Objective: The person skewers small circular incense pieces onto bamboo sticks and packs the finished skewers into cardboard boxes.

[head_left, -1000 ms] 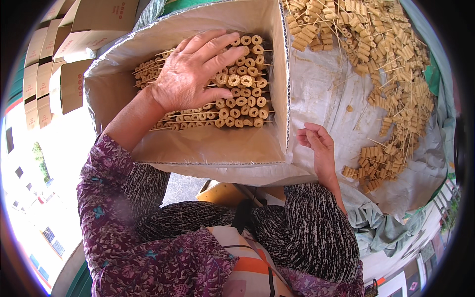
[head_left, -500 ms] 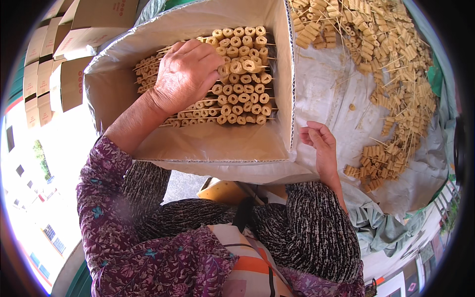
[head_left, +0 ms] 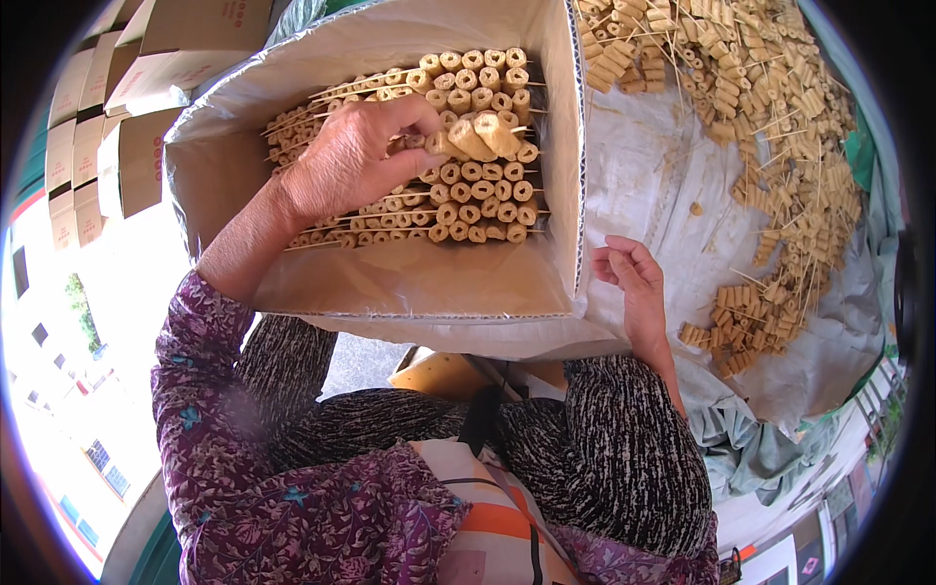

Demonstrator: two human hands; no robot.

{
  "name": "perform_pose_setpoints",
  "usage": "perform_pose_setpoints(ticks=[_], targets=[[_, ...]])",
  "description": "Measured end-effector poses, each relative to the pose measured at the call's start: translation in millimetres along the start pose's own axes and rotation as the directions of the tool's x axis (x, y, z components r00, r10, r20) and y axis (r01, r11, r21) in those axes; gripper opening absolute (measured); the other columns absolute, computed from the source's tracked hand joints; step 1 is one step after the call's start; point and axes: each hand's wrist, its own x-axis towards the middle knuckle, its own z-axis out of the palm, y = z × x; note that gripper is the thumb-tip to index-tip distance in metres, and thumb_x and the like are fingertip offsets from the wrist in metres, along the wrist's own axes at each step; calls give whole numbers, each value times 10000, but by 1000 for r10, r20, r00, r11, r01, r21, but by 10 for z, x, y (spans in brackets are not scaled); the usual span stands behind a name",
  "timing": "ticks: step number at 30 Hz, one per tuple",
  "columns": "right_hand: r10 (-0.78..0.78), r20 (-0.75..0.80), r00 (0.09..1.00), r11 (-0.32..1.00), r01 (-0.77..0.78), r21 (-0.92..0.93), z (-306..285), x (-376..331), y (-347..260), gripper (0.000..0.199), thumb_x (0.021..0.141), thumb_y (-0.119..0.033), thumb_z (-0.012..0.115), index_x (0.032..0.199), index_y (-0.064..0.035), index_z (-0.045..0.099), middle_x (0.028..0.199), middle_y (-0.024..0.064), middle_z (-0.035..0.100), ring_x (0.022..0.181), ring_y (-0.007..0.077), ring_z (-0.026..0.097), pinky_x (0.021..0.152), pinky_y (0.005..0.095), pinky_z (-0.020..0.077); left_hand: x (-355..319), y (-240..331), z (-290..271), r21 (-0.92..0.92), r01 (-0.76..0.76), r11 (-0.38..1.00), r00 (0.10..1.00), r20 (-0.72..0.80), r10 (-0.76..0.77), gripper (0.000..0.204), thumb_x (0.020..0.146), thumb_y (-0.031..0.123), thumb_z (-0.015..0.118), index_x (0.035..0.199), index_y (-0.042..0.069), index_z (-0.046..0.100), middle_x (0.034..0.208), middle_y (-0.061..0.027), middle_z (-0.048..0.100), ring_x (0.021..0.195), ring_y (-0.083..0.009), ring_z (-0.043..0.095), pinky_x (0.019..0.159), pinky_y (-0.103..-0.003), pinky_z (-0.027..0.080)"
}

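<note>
Over the cardboard box, my left hand has thumb and forefinger closed on the near end of a skewer of tan rolled pieces. This skewer lies a little tilted on top of the packed ones. Under and around it, rows of similar skewers fill the box, their ring-shaped ends facing up and thin sticks poking out at the sides. Part of the rows is hidden beneath my palm. Just outside the box's right wall, my right hand hangs with loosely bent fingers and nothing visible in them.
A large heap of loose skewers curves along the right side on a pale sheet. Stacked cardboard cartons stand at the upper left. Clear plastic lines the box. A yellowish wooden object shows below it, between my legs.
My left hand has shifted slightly left and its thumb and forefinger show more clearly. The top skewer has turned, so its rolls now lie slanted. My right hand is nearly unmoved.
</note>
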Motion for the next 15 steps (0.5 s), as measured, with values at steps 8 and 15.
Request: perform_pose_setpoints(ticks=[8,15], targets=[[11,-11,1000,1000,-11,-9,-11,2,-7,235,983,-146,529,1167,-20,602,1019,67,676,911,131,620,854,289,494,-44,-26,67,-88,-108,990,988,100,116,165,852,53,650,988,6,571,1097,-123,655,1029,-182,625,908,-329,498],[23,-6,1000,999,-23,-27,7,15,-5,250,984,-140,507,1174,0,588,1026,82,669,930,152,621,863,293,477,16,-121,123,-333,-11,943,1000,16,17,174,907,78,643,1050,43,551,796,48,493,706,-30,434,629,-212,394]])
